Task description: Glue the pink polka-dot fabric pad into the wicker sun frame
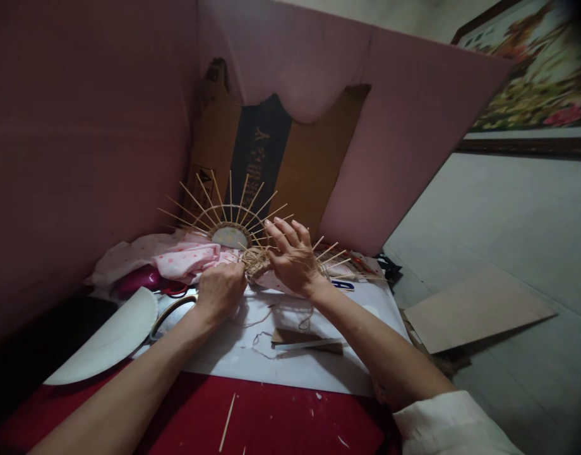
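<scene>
A small piece of brown twine weaving (257,261) with thin wooden sticks lies between my hands. My left hand (221,287) is closed at its left edge, and the fingertips are partly hidden. My right hand (293,256) has its fingers stretched out and apart, with the thumb side against the weaving's right side. Behind them stands a half-round fan of sticks (230,189), joined by a twine arc around a pale half-disc. More stick ends (331,249) show to the right of my right hand.
At left, a halved paper plate (108,344) lies beside scissors (172,309) and pink dotted cloth (186,259). A cardboard strip (307,341) and loose twine (257,319) lie on the white sheet (215,360). One stick (227,422) rests on the red surface. Cardboard (314,151) leans behind.
</scene>
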A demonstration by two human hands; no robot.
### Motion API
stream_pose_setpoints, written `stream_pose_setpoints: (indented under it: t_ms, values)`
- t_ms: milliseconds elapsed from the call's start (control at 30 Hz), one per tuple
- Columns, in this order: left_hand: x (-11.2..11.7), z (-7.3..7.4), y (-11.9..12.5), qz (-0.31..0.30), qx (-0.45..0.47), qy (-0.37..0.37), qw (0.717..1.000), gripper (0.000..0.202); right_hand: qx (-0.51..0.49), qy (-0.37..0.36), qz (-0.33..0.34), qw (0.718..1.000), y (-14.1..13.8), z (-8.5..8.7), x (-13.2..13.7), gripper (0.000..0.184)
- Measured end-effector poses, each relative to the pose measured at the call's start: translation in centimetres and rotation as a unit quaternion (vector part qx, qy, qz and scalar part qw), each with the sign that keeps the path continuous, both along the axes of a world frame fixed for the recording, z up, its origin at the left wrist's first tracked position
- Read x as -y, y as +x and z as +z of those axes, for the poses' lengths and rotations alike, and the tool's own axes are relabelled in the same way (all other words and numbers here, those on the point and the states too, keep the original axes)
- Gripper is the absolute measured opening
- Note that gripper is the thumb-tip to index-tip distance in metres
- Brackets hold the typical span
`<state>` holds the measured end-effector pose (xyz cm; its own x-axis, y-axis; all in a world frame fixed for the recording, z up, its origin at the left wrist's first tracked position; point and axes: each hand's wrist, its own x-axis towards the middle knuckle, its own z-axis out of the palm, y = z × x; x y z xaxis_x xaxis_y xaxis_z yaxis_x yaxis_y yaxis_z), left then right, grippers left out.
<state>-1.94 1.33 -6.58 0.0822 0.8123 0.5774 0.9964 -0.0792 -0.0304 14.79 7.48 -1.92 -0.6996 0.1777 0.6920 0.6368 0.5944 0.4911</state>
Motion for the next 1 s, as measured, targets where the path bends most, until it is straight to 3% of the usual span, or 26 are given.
stream_pose_setpoints:
  t_ms: [267,700,1000]
  values:
    - [0.21,0.65,0.20,-0.009,-0.007,0.051,0.999,0.024,-0.012,-0.002,-0.002,1.000,-0.18,-0.24,-0.23,0.020]
    - [-0.44,0.38,0.67,-0.045,-0.052,0.084,0.994,0.029,-0.007,-0.019,0.002,1.000,-0.11,-0.06,0.28,0.022]
    - [-0.22,0.66,0.70,0.000,-0.016,0.115,0.993,0.024,-0.016,-0.019,-0.002,1.000,-0.24,0.10,0.29,0.021]
